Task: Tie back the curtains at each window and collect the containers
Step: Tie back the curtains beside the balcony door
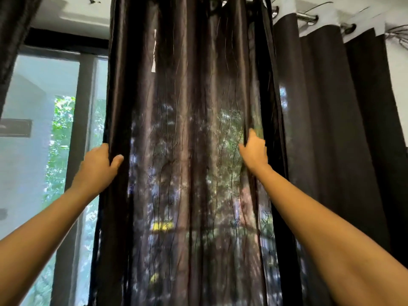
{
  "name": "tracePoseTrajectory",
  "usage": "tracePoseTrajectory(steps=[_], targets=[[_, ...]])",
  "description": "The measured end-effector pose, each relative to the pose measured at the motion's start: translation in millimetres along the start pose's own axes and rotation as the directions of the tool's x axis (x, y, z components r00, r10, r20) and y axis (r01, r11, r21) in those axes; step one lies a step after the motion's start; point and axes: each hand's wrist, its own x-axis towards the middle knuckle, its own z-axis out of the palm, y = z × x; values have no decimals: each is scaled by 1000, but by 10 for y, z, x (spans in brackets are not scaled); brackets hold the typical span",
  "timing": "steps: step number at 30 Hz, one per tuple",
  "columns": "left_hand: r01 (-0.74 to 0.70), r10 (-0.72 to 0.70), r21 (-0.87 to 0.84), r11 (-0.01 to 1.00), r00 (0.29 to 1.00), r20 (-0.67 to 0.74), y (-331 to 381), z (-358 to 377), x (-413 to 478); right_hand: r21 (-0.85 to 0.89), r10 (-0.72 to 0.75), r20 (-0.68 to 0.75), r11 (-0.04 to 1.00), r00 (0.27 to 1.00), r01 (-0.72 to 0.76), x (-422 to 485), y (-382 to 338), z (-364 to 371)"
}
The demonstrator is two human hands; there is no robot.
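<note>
The step in hand looks like gathering the sheer curtain [187, 129] so it can be tied back, and both hands are already placed for it. The left hand [97, 166] holds the curtain's left edge, thumb pressed on the front and fingers curled round behind, so that side is clamped. The right hand [254, 151] is at the curtain's right side, level with the left. Its fingers [252, 134] reach up and vanish into a fold, so I cannot tell whether they close on the cloth or only press it. To do this well, I would first take a sure hold with the right hand. I would then bring the two edges together across the front of the curtain, stacking the pleats evenly rather than bunching them. The cloth is thin and slippery-looking, so a loose pinch will likely let folds slide out. The pull should go sideways, not down, to spare the rings on the rod [305, 17] above the curtain. The darker curtain [326, 107] hangs just right of the sheer one and partly behind it. Take care not to catch it in the bundle. The bare window [44, 129] lies to the curtain's left. No tie and no containers are in view.
</note>
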Motion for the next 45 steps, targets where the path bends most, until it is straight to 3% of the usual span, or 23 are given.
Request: tracePoseTrajectory(steps=[6, 9, 11, 15, 19, 22, 24, 28, 32, 38, 45], targets=[[37, -31, 107, 994, 998, -60, -75, -123, -39, 147, -270, 190, 959, 944, 244, -103, -1084, 452], [52, -44, 139, 989, 997, -64, -11, -206, -59, 288, -419, 240, 892, 876, 348, -313, -1741, 515], [61, -54, 144, 988, 997, -51, 32, -258, -85, 323, -509, 250, 846, 824, 425, -504, -2100, 570], [60, -55, 146, 987, 998, -37, -11, -337, -103, 381, -572, 215, 796, 792, 471, -776, -2497, 603], [57, -50, 140, 988, 997, -57, -74, -382, -84, 379, -555, 223, 807, 802, 453, -712, -2387, 532], [23, -11, 153, 988, 997, -79, -69, -350, -93, 97, -472, 46, 879, 880, 467, -610, -2105, 528], [19, -7, 130, 991, 996, -93, -41, -330, -103, -12, -362, -19, 932, 932, 362, -505, -1926, 506], [-3, 13, 89, 996, 993, -116, 32, -278, -116, -42, -154, 37, 987, 987, 155, -230, -1490, 420], [-31, 40, 71, 997, 991, -125, 62, -231, -152, 3, -36, 163, 999, 986, 36, -61, -1115, 351], [-49, 55, 47, 998, 990, -131, -39, -265, -155, 104, -219, 189, 974, 957, 203, -24, -975, 329], [-53, 58, 60, 997, 994, -94, -148, -346, -83, 105, -369, 313, 929, 875, 354, -253, -1873, 489]])
